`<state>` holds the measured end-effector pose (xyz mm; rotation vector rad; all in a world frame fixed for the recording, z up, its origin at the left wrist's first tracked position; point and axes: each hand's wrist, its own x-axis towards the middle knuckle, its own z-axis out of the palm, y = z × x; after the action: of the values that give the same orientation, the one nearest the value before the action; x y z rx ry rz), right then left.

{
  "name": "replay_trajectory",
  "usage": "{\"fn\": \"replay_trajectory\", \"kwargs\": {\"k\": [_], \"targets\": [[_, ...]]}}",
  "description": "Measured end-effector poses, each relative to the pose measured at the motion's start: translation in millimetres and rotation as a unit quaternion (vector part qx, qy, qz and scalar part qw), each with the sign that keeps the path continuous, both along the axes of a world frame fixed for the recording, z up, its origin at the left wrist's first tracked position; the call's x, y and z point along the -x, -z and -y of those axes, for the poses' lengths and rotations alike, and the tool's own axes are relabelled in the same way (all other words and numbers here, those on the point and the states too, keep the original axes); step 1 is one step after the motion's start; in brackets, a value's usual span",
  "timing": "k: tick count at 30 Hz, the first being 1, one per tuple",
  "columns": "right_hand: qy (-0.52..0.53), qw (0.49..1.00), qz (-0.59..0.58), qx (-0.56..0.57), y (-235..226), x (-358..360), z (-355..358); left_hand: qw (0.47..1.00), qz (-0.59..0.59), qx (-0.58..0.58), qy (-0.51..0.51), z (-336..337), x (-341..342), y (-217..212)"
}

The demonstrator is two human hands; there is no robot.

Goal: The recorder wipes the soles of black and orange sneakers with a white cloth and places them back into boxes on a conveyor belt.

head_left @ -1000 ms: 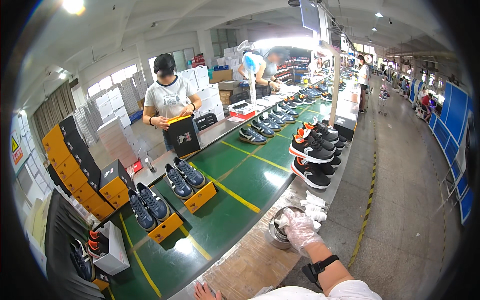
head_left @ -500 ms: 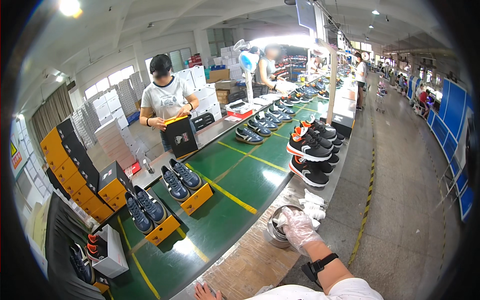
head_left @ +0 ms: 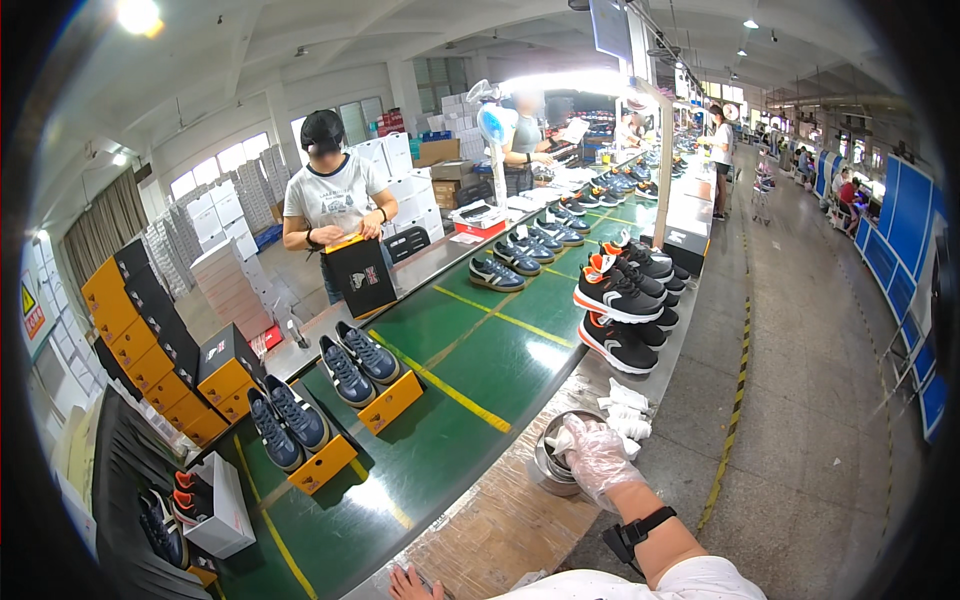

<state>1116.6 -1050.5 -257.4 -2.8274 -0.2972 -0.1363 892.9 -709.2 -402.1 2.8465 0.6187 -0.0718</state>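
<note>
My right hand [head_left: 592,452], in a clear plastic glove, reaches into a round metal pot [head_left: 545,470] near the bench edge. Its fingers are bunched inside the rim, and what they hold is hard to make out. At the lower edge, my left hand [head_left: 410,583] is bare and lies flat with fingers apart on the bench's near edge. Beside the pot lie crumpled white wads [head_left: 627,408]. Just beyond stand stacked black sneakers [head_left: 618,315] with orange and white trim.
A green conveyor [head_left: 440,400] carries blue shoes [head_left: 288,422] resting on orange-sided boxes. Across it, a co-worker [head_left: 335,195] handles a black box [head_left: 362,277]. More orange-sided boxes [head_left: 140,330] are piled at left. A white box of shoes [head_left: 222,515] sits near left.
The blue shoes and their boxes have shifted slightly toward the near left. The co-worker's hands have moved together at the black box's top. A farther worker has straightened. My hands have barely moved.
</note>
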Motion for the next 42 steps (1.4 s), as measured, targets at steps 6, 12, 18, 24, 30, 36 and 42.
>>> {"fn": "replay_trajectory", "kwargs": {"k": [6,12,18,24,30,36,42], "targets": [[0.007,1.0,0.001,-0.014,-4.6,0.7,3.7,1.0,-0.006,-0.007,0.0,6.3,-5.3,-4.1],[0.0,1.0,0.015,-0.01,-0.8,-3.8,7.3,1.0,-0.02,0.013,-0.002,4.9,-10.7,0.1],[-0.004,1.0,0.0,-0.004,-2.2,-7.3,6.8,0.999,0.023,0.026,0.029,0.4,-48.5,-18.2],[0.002,1.0,-0.003,-0.008,1.0,-11.1,10.5,0.913,0.305,0.248,0.109,23.5,-106.0,-112.9],[0.008,1.0,0.013,-0.026,-8.0,-9.7,12.5,0.832,0.41,0.3,0.224,47.0,-130.1,-254.1],[0.004,0.999,-0.016,-0.028,-9.3,-10.2,13.7,0.508,0.412,0.617,0.438,60.4,-117.7,-353.4],[0.011,0.999,-0.028,-0.016,-10.1,-10.2,15.9,0.229,0.252,0.7,0.627,71.9,-100.8,-416.2]]}}
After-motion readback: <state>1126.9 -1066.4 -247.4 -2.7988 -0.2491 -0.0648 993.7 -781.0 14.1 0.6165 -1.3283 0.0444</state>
